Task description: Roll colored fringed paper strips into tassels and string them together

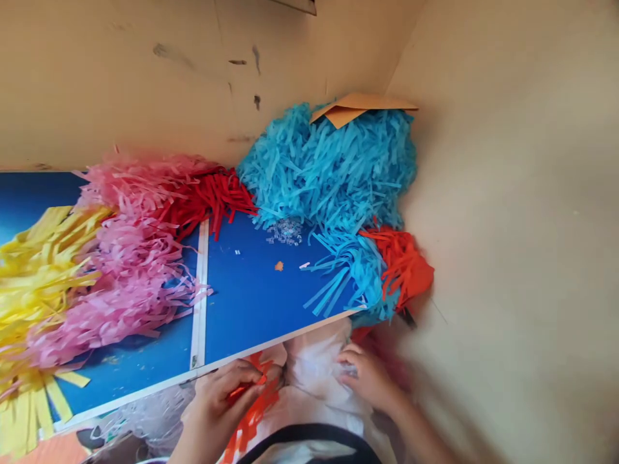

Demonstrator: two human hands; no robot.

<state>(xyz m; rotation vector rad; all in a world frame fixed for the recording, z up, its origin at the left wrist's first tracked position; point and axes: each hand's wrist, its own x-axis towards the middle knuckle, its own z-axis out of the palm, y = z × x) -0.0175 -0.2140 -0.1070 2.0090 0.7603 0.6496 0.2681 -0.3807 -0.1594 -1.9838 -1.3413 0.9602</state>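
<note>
My left hand (pixel 227 393) is closed in a pinch on a strip of orange-red fringed tissue paper (pixel 251 415), whose cut ends hang down over my lap. My right hand (pixel 365 377) is off to the right above the pale clothing, thumb and fingers curled together. Something small and whitish shows at its fingertips, too blurred to name. Both hands are below the near edge of the blue table (pixel 242 322). On the tabletop lies a small heap of tiny clear pieces (pixel 285 231), with an orange scrap (pixel 279 265) and a white scrap (pixel 304 265) near it.
Blue tissue fringe (pixel 329 167) is piled at the back, under a folded orange paper (pixel 362 106). Red-orange fringe (pixel 406 264) hangs at the right corner by the wall. Pink fringe (pixel 130 277) and yellow fringe (pixel 43 277) cover the left side. White translucent strips (pixel 149 415) sit below.
</note>
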